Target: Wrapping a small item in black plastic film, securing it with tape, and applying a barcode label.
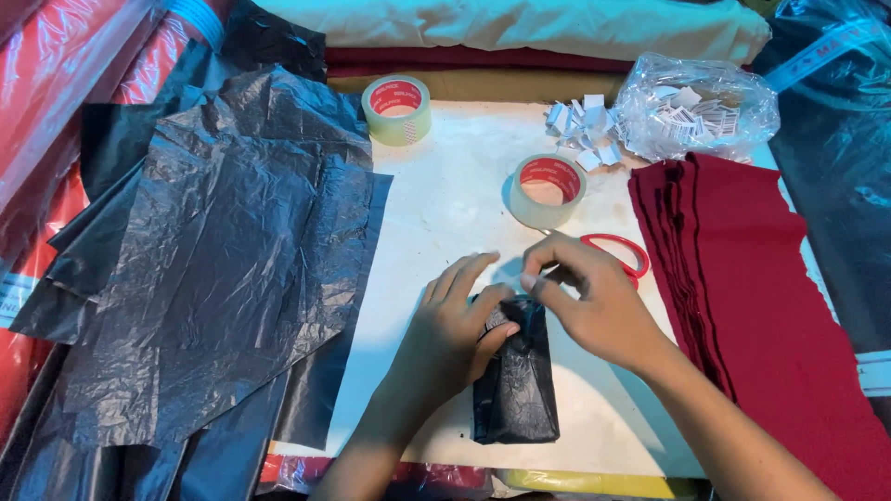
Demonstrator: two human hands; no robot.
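Observation:
A small packet wrapped in black plastic lies on the white table top near its front edge. My left hand presses on the packet's upper left end, fingers curled over it. My right hand pinches something small and pale at the packet's top end; what it holds is too small to make out. A roll of clear tape with a red core stands just beyond my hands. Red-handled scissors lie partly hidden behind my right hand.
A second tape roll sits at the back. Crumpled black plastic sheets cover the left side. A stack of dark red cloth lies on the right. Small white tags and a clear bag of them are at the back right.

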